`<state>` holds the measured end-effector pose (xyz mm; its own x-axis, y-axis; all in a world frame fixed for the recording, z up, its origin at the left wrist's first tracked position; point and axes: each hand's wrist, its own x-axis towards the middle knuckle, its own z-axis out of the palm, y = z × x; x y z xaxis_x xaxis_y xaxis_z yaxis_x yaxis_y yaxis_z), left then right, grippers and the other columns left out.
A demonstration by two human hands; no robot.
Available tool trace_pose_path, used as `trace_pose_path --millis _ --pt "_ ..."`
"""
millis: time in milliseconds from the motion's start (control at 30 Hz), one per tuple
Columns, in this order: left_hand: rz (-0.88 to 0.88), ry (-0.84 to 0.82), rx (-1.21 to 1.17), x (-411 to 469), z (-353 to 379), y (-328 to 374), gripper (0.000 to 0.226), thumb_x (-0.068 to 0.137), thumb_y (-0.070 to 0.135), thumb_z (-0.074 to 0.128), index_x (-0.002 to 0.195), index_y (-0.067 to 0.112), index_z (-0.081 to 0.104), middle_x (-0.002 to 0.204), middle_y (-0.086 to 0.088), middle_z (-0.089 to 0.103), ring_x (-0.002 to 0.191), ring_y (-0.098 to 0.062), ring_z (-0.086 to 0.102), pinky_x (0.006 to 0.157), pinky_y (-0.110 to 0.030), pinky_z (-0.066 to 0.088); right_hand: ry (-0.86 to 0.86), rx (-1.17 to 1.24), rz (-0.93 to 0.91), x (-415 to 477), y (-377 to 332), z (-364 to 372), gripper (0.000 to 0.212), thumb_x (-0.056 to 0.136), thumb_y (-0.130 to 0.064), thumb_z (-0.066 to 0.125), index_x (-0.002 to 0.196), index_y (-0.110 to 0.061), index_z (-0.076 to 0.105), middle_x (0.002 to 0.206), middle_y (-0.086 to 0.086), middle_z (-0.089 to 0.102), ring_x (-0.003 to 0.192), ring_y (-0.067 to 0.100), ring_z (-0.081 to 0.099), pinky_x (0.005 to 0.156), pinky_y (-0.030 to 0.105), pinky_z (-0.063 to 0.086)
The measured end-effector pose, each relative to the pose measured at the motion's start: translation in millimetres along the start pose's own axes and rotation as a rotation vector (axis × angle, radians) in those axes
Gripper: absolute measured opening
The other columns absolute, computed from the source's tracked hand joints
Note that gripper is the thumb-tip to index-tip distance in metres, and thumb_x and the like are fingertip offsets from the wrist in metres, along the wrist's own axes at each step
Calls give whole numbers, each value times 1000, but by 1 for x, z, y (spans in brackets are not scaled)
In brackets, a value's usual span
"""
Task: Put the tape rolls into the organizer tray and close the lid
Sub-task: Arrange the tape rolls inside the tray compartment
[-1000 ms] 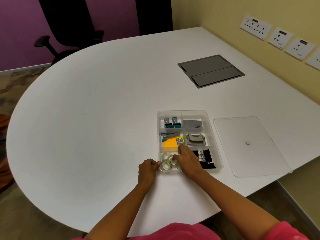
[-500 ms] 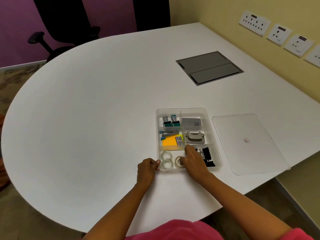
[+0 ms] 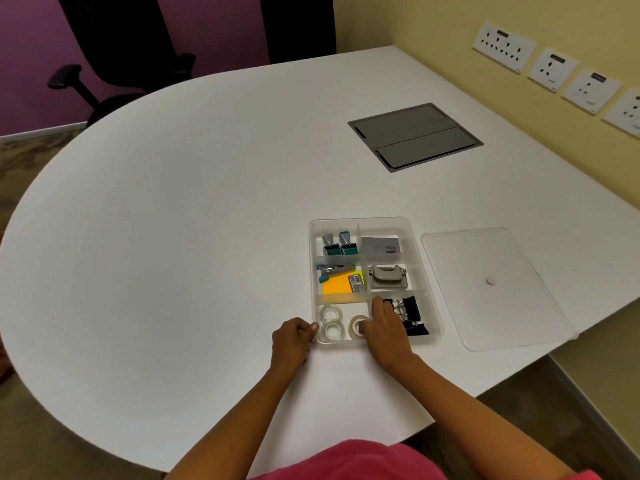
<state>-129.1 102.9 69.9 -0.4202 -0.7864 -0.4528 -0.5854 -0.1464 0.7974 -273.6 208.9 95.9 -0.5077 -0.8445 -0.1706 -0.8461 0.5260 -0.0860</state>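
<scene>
Nearest the camera, the person's left hand (image 3: 293, 337) is curled into a loose fist against the tray's (image 3: 437, 336) near-left corner, steadying it but not holding anything as far as can be seen. The right hand (image 3: 382, 329) is down in the near-left compartment with its fingers bent over the third tape roll (image 3: 356, 326); can't really tell if it's pinching the roll or just nudging it flat. The other two tape rolls (image 3: 330, 320) already lie flat side by side just left of it. Probably best to seat that last roll fully flat below the rim, so nothing sticks up and blocks the lid. Then keep the left hand bracing the tray. Further right, the clear lid (image 3: 491, 289) lies flat on the table (image 3: 173, 237) just beside the tray, an easy reach for the right hand.
</scene>
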Motion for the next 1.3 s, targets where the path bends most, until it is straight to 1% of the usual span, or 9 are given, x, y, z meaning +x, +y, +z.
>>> trace_pose_path --millis 67,167,367,533,667,833,933,1067,1300 --pt "11 1 12 2 -1 2 22 90 23 62 71 12 60 63 2 64 46 -12 51 43 -21 43 7 -50 15 -1 -1 4 26 46 3 88 54 -4 65 81 15 63 70 29 61 48 28 46" --pt "14 -3 11 4 -2 4 20 88 21 64 71 14 61 62 2 62 49 -12 52 51 -24 44 113 18 18 -4 -4 5 23 60 12 77 76 -2 68 93 16 60 85 32 57 55 32 45" --pt "-28 -23 28 7 -2 3 19 89 22 63 71 14 62 60 4 61 52 -9 52 58 -26 44 196 138 -35 2 -26 -10 40 47 19 78 79 -3 70 81 17 61 73 31 60 47 29 44" --pt "-39 -32 59 9 -3 5 18 89 24 63 74 14 64 66 1 63 54 -7 52 53 -22 44 125 29 -92 17 -31 -5 41 37 9 87 72 -7 72 75 13 63 68 28 63 47 27 47" --pt "-44 -42 59 9 -5 5 21 89 25 63 70 16 62 65 1 64 52 -8 52 52 -22 43 80 -59 -108 28 -32 0 31 43 6 86 68 -5 71 74 12 63 70 29 63 51 29 49" --pt "-52 -58 71 10 -6 7 26 88 26 65 63 23 57 58 8 59 53 -7 51 62 -28 46 12 -111 -136 37 -35 -1 34 65 -25 84 90 -7 70 98 16 63 92 34 61 75 35 51" --pt "-53 -73 110 11 -7 8 25 88 28 64 64 26 57 59 11 59 57 -6 53 67 -31 48 8 -137 -128 37 -38 -4 44 47 -40 91 72 -10 70 83 12 65 77 29 63 65 30 52" --pt "-60 -80 116 12 -9 9 25 87 29 65 64 27 58 60 11 61 59 -6 54 68 -33 50 71 -106 -118 35 -41 -7 32 31 -16 89 49 -10 64 72 8 62 66 25 61 54 26 46" --pt "-69 -87 163 11 -10 6 19 87 34 63 71 24 63 75 4 69 82 -18 65 84 -36 51 73 11 69 36 -39 -5 29 53 -26 89 61 -5 71 103 21 68 93 36 65 72 36 55"
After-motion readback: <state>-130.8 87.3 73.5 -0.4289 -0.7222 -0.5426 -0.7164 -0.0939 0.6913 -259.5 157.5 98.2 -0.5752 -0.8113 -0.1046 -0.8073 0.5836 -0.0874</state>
